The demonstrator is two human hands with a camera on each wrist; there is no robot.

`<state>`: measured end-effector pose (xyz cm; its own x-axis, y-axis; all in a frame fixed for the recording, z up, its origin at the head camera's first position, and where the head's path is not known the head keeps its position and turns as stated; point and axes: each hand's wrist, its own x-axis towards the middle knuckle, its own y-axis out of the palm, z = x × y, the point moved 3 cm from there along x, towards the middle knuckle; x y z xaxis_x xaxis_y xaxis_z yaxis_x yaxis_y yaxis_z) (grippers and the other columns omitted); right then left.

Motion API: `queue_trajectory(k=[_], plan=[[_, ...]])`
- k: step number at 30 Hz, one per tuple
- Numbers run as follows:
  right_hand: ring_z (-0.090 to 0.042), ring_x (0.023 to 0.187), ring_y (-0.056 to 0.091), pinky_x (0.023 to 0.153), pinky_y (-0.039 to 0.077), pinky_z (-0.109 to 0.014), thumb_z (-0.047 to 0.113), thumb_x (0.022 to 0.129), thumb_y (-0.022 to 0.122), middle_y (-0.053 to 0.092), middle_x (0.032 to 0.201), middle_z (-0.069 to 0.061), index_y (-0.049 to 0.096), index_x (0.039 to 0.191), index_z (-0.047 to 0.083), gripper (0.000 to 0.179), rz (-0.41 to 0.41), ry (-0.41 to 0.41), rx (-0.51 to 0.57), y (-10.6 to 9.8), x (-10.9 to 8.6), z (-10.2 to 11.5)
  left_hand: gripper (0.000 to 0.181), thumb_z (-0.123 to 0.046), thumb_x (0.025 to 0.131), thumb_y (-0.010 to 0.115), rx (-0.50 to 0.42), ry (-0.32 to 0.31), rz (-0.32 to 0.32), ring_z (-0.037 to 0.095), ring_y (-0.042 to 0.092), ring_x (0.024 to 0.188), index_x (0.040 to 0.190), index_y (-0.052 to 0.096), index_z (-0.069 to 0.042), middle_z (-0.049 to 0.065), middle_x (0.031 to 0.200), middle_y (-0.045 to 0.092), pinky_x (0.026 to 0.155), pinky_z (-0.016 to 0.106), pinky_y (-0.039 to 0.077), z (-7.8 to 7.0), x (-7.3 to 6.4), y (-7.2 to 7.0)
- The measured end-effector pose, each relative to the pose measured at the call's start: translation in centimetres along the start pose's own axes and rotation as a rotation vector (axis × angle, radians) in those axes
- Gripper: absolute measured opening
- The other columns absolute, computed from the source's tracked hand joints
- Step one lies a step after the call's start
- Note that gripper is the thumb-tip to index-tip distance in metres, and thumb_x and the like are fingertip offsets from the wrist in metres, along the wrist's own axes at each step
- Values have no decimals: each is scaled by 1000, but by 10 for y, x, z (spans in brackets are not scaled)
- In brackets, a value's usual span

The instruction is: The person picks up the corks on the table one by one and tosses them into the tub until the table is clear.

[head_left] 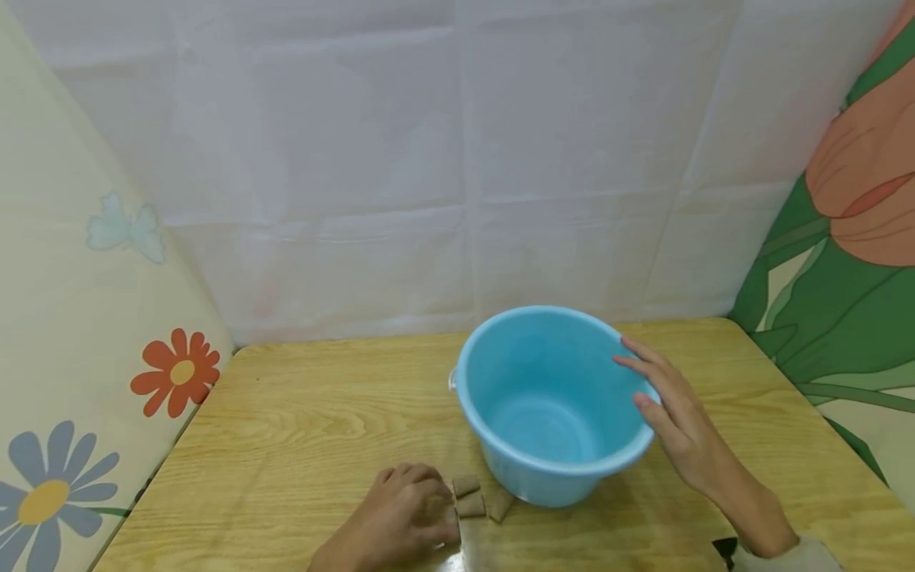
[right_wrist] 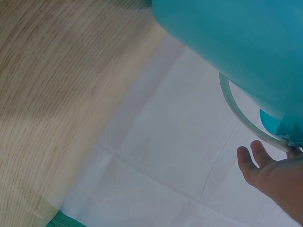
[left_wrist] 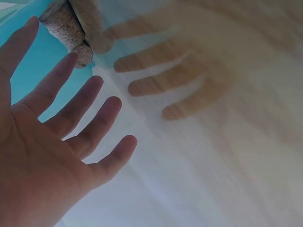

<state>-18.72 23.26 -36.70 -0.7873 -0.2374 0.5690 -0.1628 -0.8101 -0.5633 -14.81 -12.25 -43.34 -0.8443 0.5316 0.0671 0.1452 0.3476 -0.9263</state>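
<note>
A light blue bucket [head_left: 550, 474] stands on the wooden table, its mouth facing up and its inside bare. My right hand [head_left: 682, 433] touches the right side of its rim with fairly straight fingers. In the right wrist view, two fingers of the right hand [right_wrist: 265, 165] stick out beside the bucket's pale handle [right_wrist: 236, 109]. Three tapered cork stoppers [head_left: 470, 504] lie close together at the bucket's front left. Just left of them is my left hand [head_left: 403, 512]. The left wrist view shows that left hand [left_wrist: 47, 127] spread and holding nothing, fingertips near a cork stopper [left_wrist: 61, 23].
The wooden table [head_left: 322, 413] reaches back to a white sheet [head_left: 322, 159]. Flower-printed panels stand at the left [head_left: 64, 318] and right [head_left: 851, 318]. A small black patch [head_left: 725, 548] shows beside the right sleeve [head_left: 786, 558].
</note>
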Motion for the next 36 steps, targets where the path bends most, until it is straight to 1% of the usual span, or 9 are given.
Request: queue_trajectory(k=[3, 5, 14, 21, 23, 27, 31, 34, 36], plan=[[2, 145, 25, 106, 20, -8, -1, 98, 43, 35, 159, -11, 52, 140, 5, 44, 3, 2, 1, 1, 0, 0, 27, -58, 84, 69, 0, 6, 6, 14, 58, 108, 95, 71, -34, -16, 107, 64, 94, 53, 45, 0, 0, 0], [2, 145, 25, 106, 20, -8, -1, 98, 43, 35, 158, -11, 52, 140, 4, 44, 4, 1, 0, 1, -1, 0, 27, -59, 84, 69, -8, 4, 18, 14, 58, 108, 95, 71, -34, -16, 108, 64, 94, 54, 45, 0, 0, 0], [3, 144, 25, 105, 21, -6, -1, 98, 43, 35, 159, -5, 52, 141, 8, 45, -2, -5, -9, 1, -2, 1, 37, -62, 84, 68, -42, -28, 96, 21, 57, 116, 102, 73, -30, -8, 118, 65, 99, 59, 42, 2, -1, 1], [2, 145, 25, 107, 20, -7, -1, 98, 44, 35, 159, -7, 52, 141, 9, 46, -5, -5, -8, 1, -1, -1, 34, -59, 84, 68, -5, 12, 66, 17, 59, 111, 99, 73, -29, -11, 115, 65, 97, 52, 45, 2, -1, 0], [2, 145, 25, 107, 20, -7, -1, 98, 44, 35, 159, -7, 52, 141, 9, 46, -5, -2, -8, 1, -2, -1, 34, -59, 84, 68, 4, 13, 66, 17, 59, 111, 99, 73, -28, -10, 115, 66, 97, 51, 45, 1, 0, -2], [3, 145, 25, 106, 20, -7, -1, 98, 44, 35, 159, -5, 52, 141, 10, 46, -4, 1, -9, 1, -2, -1, 35, -58, 85, 67, 0, 10, 72, 18, 60, 111, 101, 73, -28, -9, 116, 66, 97, 51, 45, 1, 0, -6], [3, 145, 24, 106, 20, -7, -1, 98, 43, 34, 159, -3, 51, 142, 9, 45, -1, 2, -8, 1, -2, 0, 29, -54, 88, 67, -9, 2, 70, 20, 60, 114, 102, 73, -30, -8, 117, 67, 99, 54, 44, 2, 0, -12], [3, 145, 24, 106, 20, -7, -1, 98, 43, 34, 159, -3, 51, 142, 10, 45, -1, -1, -8, 1, -1, 0, 29, -55, 89, 66, 3, -3, 41, 22, 59, 117, 102, 72, -30, -6, 119, 67, 100, 56, 44, 2, 1, -19], [3, 145, 24, 106, 20, -7, -1, 98, 43, 34, 159, -3, 51, 142, 10, 46, -2, -1, -5, 1, -1, 0, 32, -56, 89, 65, 15, -3, 4, 25, 60, 117, 103, 72, -27, -3, 120, 67, 100, 58, 44, 2, 3, -25]])
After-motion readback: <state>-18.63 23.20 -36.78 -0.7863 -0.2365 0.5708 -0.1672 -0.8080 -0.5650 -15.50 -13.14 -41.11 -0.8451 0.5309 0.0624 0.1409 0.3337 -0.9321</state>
